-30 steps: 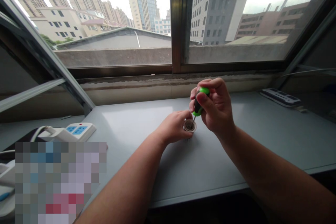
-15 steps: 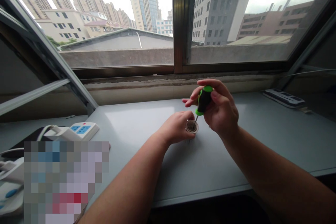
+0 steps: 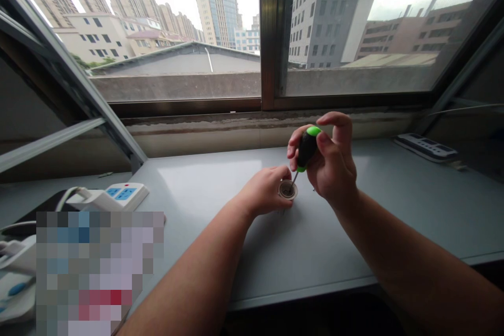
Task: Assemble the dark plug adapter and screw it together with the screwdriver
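My left hand [image 3: 265, 191] is closed around a small round cup-like part [image 3: 288, 189], whose open top faces up toward the camera. A short screwdriver [image 3: 307, 149] with a black and green handle is held in my right hand [image 3: 328, 160]. Its thin shaft slants down into the round part, and the tip is hard to make out inside it. The thumb and some fingers of my right hand are on the handle, while the index finger is raised and bent above it. A tiny object [image 3: 313, 189] lies on the table beside my right wrist.
The grey table [image 3: 307, 257] stands against a window wall. At the left are a white power strip [image 3: 128, 195] with a plugged-in adapter [image 3: 92, 200] and a pixelated area. Another power strip [image 3: 427, 148] lies at the back right. A metal frame [image 3: 79, 63] slants down at the left.
The fingers of my right hand have shifted on the screwdriver: the index finger has lifted off and the others have curled in closer. The handle has tilted slightly. My left hand looks unchanged.
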